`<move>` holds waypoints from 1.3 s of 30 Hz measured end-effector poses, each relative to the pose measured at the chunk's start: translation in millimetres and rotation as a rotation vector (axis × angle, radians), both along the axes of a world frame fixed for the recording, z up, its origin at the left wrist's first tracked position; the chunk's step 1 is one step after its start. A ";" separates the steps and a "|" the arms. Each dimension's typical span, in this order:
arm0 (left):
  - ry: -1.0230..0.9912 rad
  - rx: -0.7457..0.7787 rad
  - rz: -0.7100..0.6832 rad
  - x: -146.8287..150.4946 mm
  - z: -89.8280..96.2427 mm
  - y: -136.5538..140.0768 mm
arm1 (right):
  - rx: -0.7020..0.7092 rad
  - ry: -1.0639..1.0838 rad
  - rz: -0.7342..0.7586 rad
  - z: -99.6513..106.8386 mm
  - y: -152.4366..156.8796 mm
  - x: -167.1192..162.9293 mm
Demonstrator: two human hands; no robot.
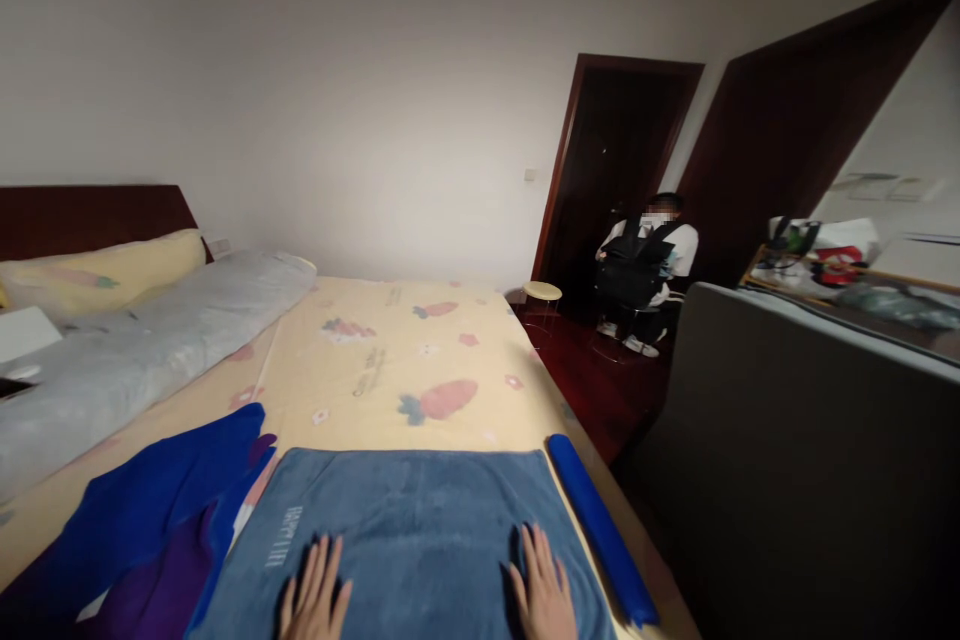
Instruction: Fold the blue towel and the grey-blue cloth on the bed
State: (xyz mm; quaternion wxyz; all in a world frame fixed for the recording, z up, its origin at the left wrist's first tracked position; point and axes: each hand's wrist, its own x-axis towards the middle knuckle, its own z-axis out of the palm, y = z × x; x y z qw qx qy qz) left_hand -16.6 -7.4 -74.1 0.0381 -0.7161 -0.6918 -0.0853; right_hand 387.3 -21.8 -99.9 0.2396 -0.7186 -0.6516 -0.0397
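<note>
We begin with the bed, which fills the left and middle of the view under a pale yellow sheet printed with strawberries. At about three o'clock stands a grey sofa back, and past it, toward two o'clock, a cluttered shelf. At one o'clock a dark doorway frames a seated person, with a small round stool just beside them. Along the bed at ten o'clock lie a rolled grey quilt and a yellow pillow.

Closer in, at six o'clock, a grey-blue towel is spread flat on the sheet, its far edge running straight across. We judge it soft, light and limp, likely to sag and crease when lifted, so its corners or edges seem the best places to take hold. At eight o'clock lies a crumpled blue cloth; at four o'clock, a rolled blue towel lies just beside the flat towel's right edge.

Our left hand and right hand both rest palm down on the towel's near part, fingers spread flat, gripping nothing.
</note>
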 end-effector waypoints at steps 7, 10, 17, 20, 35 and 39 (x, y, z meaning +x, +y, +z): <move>-0.052 0.034 -0.434 112.9 -14.8 51.0 | -0.005 0.115 0.358 -9.8 60.8 -141.0; -0.042 0.000 -0.478 113.8 -10.7 78.7 | -0.082 0.128 0.431 -2.7 84.4 -149.9; 0.060 -0.102 0.008 -2.7 4.1 122.1 | -0.202 0.061 0.292 32.6 117.7 -34.8; 0.041 -0.036 -0.025 -16.1 4.4 128.6 | -0.179 0.043 0.281 36.0 129.7 -25.9; -0.007 0.021 0.073 20.3 7.1 173.4 | -0.303 -0.045 0.055 37.3 158.8 -22.7; -0.062 0.070 0.335 -69.3 -8.7 170.0 | -0.343 -0.111 -0.166 30.7 148.1 47.7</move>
